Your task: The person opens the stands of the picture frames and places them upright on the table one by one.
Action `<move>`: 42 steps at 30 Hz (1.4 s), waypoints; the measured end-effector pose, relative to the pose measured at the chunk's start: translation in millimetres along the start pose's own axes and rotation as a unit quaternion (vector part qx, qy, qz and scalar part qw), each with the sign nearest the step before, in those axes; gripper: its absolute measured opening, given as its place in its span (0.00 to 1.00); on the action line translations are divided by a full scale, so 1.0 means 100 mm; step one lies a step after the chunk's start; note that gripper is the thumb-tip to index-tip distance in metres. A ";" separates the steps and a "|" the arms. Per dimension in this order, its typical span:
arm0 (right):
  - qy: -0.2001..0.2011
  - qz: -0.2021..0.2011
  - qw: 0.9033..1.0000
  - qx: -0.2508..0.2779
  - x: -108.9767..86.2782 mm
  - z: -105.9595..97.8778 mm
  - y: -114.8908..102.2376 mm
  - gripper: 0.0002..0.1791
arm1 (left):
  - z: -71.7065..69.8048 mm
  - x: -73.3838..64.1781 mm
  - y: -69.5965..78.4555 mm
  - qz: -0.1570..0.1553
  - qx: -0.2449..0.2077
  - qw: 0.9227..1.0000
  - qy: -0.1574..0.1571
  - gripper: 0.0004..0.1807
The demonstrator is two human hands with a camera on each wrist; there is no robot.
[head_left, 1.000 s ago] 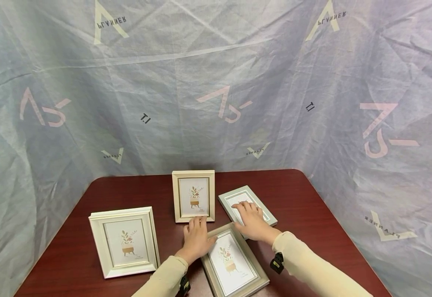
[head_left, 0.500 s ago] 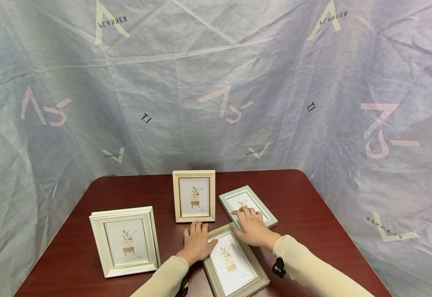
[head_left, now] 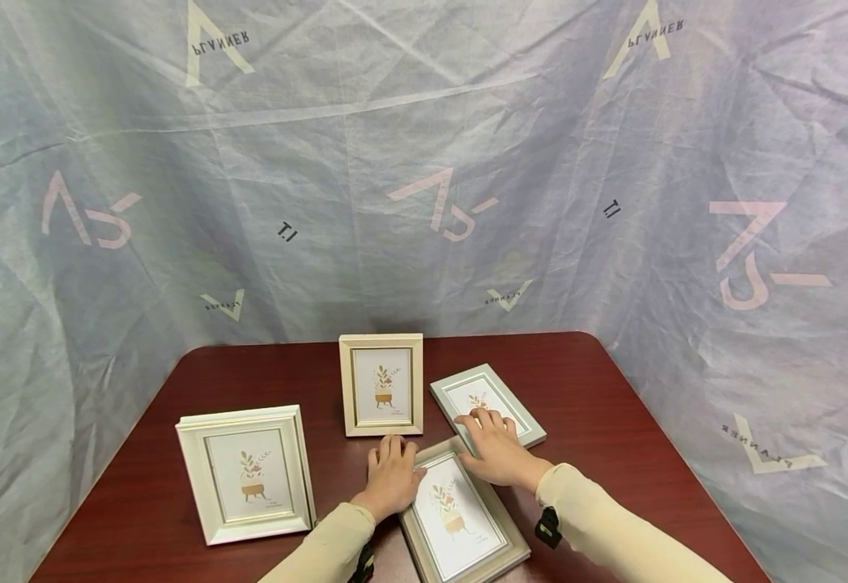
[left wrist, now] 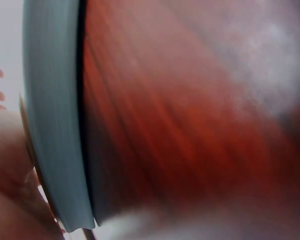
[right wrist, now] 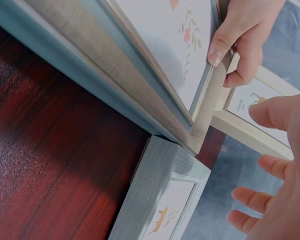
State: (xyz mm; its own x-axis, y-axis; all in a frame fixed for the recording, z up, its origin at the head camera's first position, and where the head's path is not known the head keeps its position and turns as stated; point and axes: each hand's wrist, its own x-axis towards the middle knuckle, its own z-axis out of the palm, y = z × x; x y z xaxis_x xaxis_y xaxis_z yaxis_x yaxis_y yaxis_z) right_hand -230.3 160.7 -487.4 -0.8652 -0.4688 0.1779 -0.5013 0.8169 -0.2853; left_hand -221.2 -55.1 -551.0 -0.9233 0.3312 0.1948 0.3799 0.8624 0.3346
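A taupe picture frame with a plant print lies face up at the near middle of the table. My left hand grips its far left corner, thumb on the face and fingers curled at the edge; this left hand shows well in the right wrist view. Over the near part of a flat grey-blue picture frame, and close to the taupe frame's far right corner, is my right hand, fingers loosely spread and holding nothing. In the right wrist view that right hand is apart from both frames.
A cream picture frame stands upright just behind my left hand. To the left stands a larger white picture frame, tilted slightly. The dark red table ends at a grey cloth backdrop hanging behind and on both sides.
My left hand has shifted slightly right and its fingers have drawn back from the cream frame's lower edge. The right hand has come a little nearer, uncovering more of the grey-blue frame's print.
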 end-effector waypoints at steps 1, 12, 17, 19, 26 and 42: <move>0.000 0.000 1.000 -0.001 0.00 0.00 0.00 0.29 | 0.00 0.00 0.00 0.002 0.002 1.000 0.002 0.11; 0.009 0.000 1.000 0.012 0.00 -0.06 0.03 0.29 | -0.03 0.01 0.04 0.007 0.033 0.999 0.037 0.11; 0.019 0.000 1.000 0.020 0.00 -0.11 0.06 0.30 | -0.12 0.03 0.06 0.022 0.046 0.997 0.057 0.13; 0.027 -0.001 0.999 0.026 0.00 -0.14 0.06 0.30 | -0.16 0.04 0.07 0.033 0.055 0.996 0.069 0.14; 0.035 0.006 0.999 0.032 -0.04 -0.28 0.07 0.32 | -0.27 0.07 0.09 0.067 0.121 0.985 0.107 0.13; 0.099 -0.014 0.995 0.009 -0.11 -0.60 0.11 0.31 | -0.58 0.09 0.20 0.130 0.178 0.970 0.107 0.21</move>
State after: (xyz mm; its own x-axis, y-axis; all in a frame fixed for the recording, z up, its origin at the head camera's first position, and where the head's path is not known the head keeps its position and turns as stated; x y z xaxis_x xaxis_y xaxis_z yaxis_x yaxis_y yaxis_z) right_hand -226.1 195.0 -435.6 -0.8323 -0.4149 0.3677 -0.5274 0.7969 -0.2946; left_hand -218.7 -56.5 -489.2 -0.7516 0.5003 0.4299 0.5187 0.8509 -0.0834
